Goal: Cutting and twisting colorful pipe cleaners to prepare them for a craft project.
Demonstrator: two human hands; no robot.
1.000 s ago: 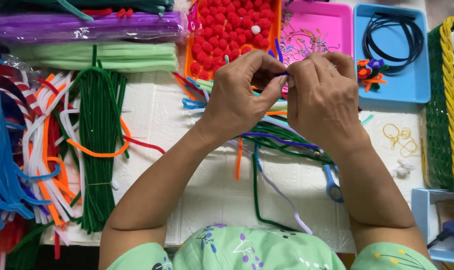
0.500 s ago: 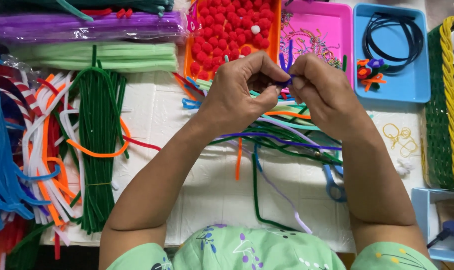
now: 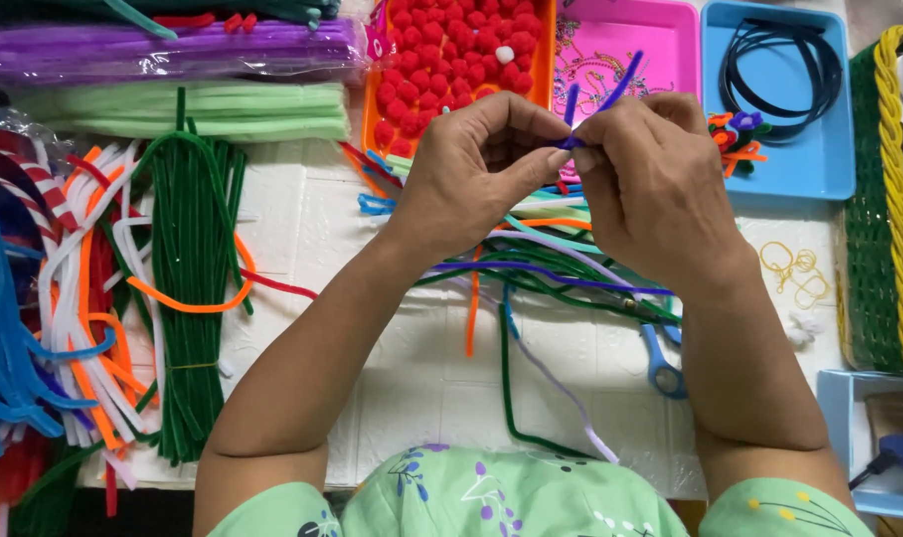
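Observation:
My left hand [image 3: 481, 164] and my right hand [image 3: 650, 179] meet fingertip to fingertip above the white table [image 3: 302, 229]. Both pinch a short blue-purple pipe cleaner [image 3: 600, 104], whose two ends stick up between the fingers. Under the hands lies a loose heap of pipe cleaners [image 3: 531, 268] in green, purple, orange and pale blue. Blue-handled scissors [image 3: 660, 363] rest just below my right wrist.
An orange tray of red pompoms [image 3: 451, 60], a pink tray [image 3: 660, 45] and a blue tray with black headbands [image 3: 779, 65] line the far edge. Bundled pipe cleaners [image 3: 188, 288] fill the left side. A woven green-and-yellow basket [image 3: 884, 199] stands right, with yellow rubber bands [image 3: 794, 268] beside it.
My hands have turned the blue-purple pipe cleaner; its ends now stand up higher between my fingers. My right hand has rolled slightly outward.

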